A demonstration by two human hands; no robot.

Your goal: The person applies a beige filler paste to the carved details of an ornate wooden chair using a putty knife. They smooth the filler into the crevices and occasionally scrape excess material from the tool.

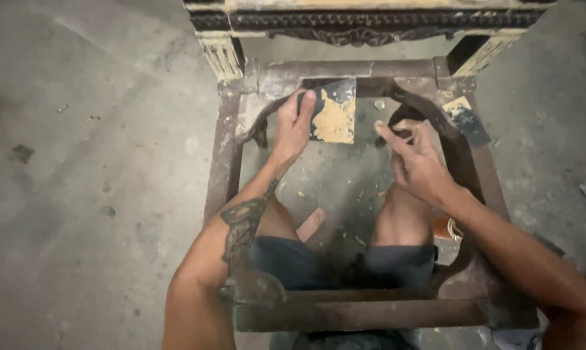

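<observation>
At the bottom of the frame, the near rail of the bare wooden chair frame [357, 314] crosses in front of your knees, and your legs sit inside its open seat. Above that, right of centre, your right hand [417, 162] has its fingertips pressed together in a pinch on something small; what it is cannot be told. Left of centre, your left hand [293, 126] grips the left edge of a flat square scraper [335, 113], dark and smeared with yellowish putty, fingers together along its edge. A second smeared scraper [464, 118] lies on the frame's right rail, toward the upper right. Along the top edge stands the carved chair back [364, 23], on the grey concrete floor [98, 162].
</observation>
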